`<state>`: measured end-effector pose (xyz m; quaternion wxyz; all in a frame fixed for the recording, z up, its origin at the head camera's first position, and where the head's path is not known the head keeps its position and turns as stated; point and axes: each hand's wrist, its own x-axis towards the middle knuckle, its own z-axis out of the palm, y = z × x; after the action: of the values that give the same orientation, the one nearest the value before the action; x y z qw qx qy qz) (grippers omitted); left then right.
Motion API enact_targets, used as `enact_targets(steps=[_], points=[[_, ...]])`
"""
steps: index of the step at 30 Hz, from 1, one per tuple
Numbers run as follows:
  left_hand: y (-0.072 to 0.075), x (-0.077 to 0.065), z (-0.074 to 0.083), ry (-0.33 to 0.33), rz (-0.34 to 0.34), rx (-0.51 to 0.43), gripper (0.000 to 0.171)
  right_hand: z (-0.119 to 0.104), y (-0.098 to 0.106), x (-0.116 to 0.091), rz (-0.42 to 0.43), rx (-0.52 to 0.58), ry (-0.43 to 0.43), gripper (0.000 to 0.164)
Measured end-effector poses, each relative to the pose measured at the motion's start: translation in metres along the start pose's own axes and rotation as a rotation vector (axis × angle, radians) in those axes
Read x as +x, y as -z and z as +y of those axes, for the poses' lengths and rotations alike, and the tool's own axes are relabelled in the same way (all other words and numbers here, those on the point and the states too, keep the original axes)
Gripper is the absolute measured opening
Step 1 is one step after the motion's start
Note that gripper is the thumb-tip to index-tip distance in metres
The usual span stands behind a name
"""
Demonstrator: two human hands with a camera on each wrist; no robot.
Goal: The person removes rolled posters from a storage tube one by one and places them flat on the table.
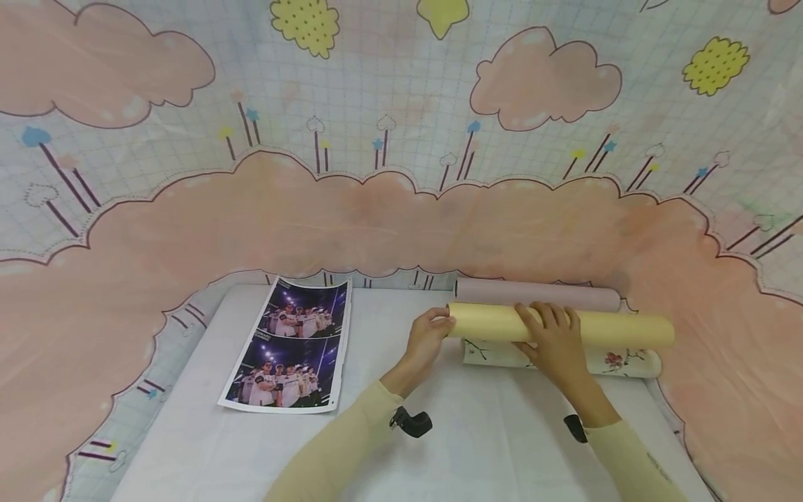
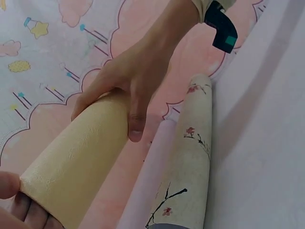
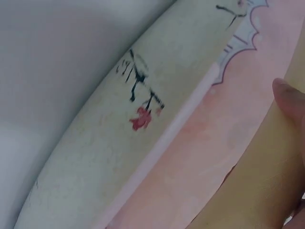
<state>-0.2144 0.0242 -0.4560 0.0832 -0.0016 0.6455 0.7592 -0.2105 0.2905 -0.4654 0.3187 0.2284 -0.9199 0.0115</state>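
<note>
Both hands hold a plain yellow paper roll point(image 1: 483, 323), wallpaper-like, raised over the table. At its left end my left hand point(image 1: 424, 346) pinches the rim, thumb outside and fingertips tucked into the hollow, as the left wrist view shows. Farther along, my right hand point(image 1: 556, 343) grips the roll from above, its thumb on the near side and fingers over the far side. Below it lies a cream roll point(image 2: 193, 129) printed with branches and red blossoms. A pale pink roll point(image 1: 533, 293) lies behind, at the table's back edge.
On the left of the white table point(image 1: 401, 446) lies a printed sheet point(image 1: 285, 348) with two similar group photos, slightly curled at its edges. A patterned cloth point(image 1: 401, 223) with clouds and stars hangs behind and around the table. Each wrist carries a black camera mount.
</note>
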Motion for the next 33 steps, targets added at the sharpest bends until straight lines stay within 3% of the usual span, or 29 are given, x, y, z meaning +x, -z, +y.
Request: enact_targets(steps=[9,23,33], points=[[0.017,-0.02,-0.002,0.002,-0.019,0.014,0.025,-0.018,0.003,-0.006,0.013,0.003,0.022,0.084],[0.047,-0.04,-0.015,0.004,-0.071,0.079,0.027,-0.054,0.004,-0.025,-0.067,0.044,-0.005,0.089],[0.07,-0.054,-0.02,-0.005,-0.102,0.153,0.03,-0.08,-0.001,-0.031,-0.035,0.08,-0.001,0.089]])
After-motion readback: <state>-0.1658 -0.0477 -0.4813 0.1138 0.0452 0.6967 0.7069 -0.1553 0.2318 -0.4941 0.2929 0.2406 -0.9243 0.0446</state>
